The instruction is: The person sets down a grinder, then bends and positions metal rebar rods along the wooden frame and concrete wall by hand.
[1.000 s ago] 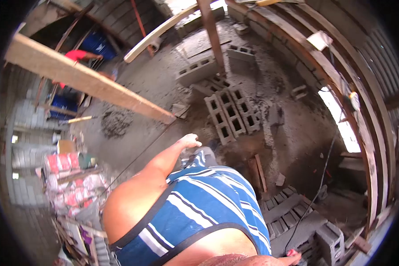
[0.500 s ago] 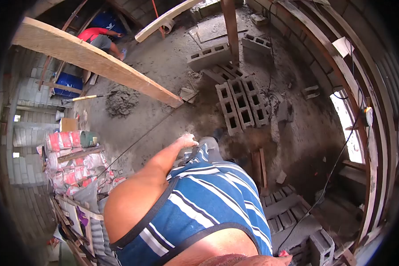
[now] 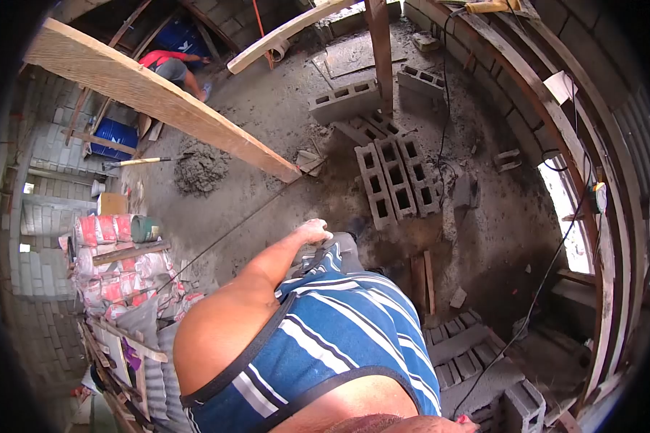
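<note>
My left hand, pale with dust, hangs in front of my grey trousers at the end of my bare arm. Its fingers look curled in; the palm side faces away, so anything inside is hidden. The hand is close to the trousers, but I cannot tell whether it touches them. A striped blue shirt covers my body. My right hand does not show. Past my left hand, hollow concrete blocks lie side by side on the rough floor, with a dark shoe of mine nearer.
A slanted timber beam crosses the upper left. Beyond it, a person in red bends by a blue drum. A mortar heap, shovel handle and stacked bags are left. A black cable hangs right.
The view has shifted slightly, so the floor and blocks sit a little lower and farther right. My left hand appears slightly farther right. A yellow object has entered at the top right.
</note>
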Available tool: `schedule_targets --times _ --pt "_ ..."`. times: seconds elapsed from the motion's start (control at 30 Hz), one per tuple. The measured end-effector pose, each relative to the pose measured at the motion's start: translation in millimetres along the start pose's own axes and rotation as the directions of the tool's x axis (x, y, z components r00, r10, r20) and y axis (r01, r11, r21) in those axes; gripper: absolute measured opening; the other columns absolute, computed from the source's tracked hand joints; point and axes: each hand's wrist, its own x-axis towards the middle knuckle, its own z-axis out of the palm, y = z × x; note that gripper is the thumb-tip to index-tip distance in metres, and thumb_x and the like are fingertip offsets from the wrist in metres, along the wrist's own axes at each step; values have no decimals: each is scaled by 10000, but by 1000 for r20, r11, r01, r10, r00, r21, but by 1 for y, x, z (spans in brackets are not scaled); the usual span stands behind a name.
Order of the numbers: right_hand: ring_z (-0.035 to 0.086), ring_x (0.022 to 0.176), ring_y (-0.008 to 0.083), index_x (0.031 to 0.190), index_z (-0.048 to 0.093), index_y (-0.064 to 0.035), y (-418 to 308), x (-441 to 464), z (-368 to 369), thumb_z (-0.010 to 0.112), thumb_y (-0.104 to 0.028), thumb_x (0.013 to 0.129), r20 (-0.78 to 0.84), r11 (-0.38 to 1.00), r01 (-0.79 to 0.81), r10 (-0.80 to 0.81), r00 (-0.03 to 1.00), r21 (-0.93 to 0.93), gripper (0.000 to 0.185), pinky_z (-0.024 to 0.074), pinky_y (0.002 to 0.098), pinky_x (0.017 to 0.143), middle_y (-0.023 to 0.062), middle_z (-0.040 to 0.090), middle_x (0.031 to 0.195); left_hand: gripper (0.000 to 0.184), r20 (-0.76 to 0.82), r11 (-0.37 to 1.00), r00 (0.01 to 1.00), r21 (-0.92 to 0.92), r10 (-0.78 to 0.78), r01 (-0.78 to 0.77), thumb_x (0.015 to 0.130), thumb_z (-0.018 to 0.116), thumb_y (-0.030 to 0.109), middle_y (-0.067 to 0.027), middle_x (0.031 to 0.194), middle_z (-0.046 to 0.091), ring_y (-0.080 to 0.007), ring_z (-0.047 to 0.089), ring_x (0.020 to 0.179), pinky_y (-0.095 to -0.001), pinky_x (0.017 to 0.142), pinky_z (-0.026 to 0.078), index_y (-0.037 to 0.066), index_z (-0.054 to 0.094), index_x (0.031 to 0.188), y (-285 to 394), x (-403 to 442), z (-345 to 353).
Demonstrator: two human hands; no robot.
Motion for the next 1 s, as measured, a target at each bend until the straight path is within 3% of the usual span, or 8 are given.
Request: schedule_targets --times 0.4,0.5,0.6,0.7,0.77,0.83,0.93,1.0 --pt "653 820 382 912 721 -5 -22 -35 -11 659 -380 899 -140 997 46 -55 989 -70 380 513 468 770 222 703 879 634 68 965 962 -4 263 -264 754 743 438 -207 1238 659 -357 611 1178 -437 1002 486 39 650 1237 47 15 -22" --pt "651 811 384 913 719 -5 -2 -60 -16 648 -373 915 -189 984 119 -143 971 -132 375 513 469 761 223 701 873 509 299 848 861 221 412 -482 746 746 360 -180 1152 691 -351 637 1114 -471 934 501 57 675 1149 52 21 -21" --pt "648 802 386 913 717 -5 38 -95 -8 636 -365 931 -221 929 250 -313 924 -273 370 512 470 752 225 699 868 337 468 563 584 202 664 -802 801 700 336 -162 1000 719 -355 673 985 -464 849 526 74 712 1012 17 43 1" --pt "646 792 389 913 715 -4 33 -156 29 624 -358 947 -70 781 543 -588 806 -309 366 512 471 743 227 697 863 234 172 644 622 -269 764 -716 757 668 270 -147 781 660 -354 650 785 -450 686 490 46 624 811 -14 41 15" --pt "676 878 329 982 719 20 -33 -225 52 620 -228 951 167 778 594 -626 762 205 269 526 435 803 175 726 952 239 9 490 490 -8 872 -871 779 625 268 -138 737 628 -313 640 731 -410 656 473 35 581 809 -18 29 0" --pt "617 750 187 996 720 8 -102 -315 70 648 -307 920 429 722 540 -692 581 433 332 514 369 733 86 699 841 210 163 779 762 -162 627 -606 788 619 237 -99 692 584 -228 596 679 -403 628 452 37 563 819 -17 19 -24" --pt "669 1099 281 1127 729 -39 -188 -426 63 669 -330 869 826 572 711 -563 -24 410 394 502 364 959 170 717 1135 195 106 682 731 -468 675 -562 884 633 223 -74 693 580 -156 538 657 -356 581 433 44 580 827 -43 24 -29" --pt "679 1058 272 1219 694 -78 -203 -463 97 673 -424 860 912 532 748 -323 -255 397 500 514 368 923 156 719 1134 168 82 668 682 -315 727 -674 883 654 215 -59 741 606 -143 552 688 -355 606 447 55 616 844 -79 34 -18"
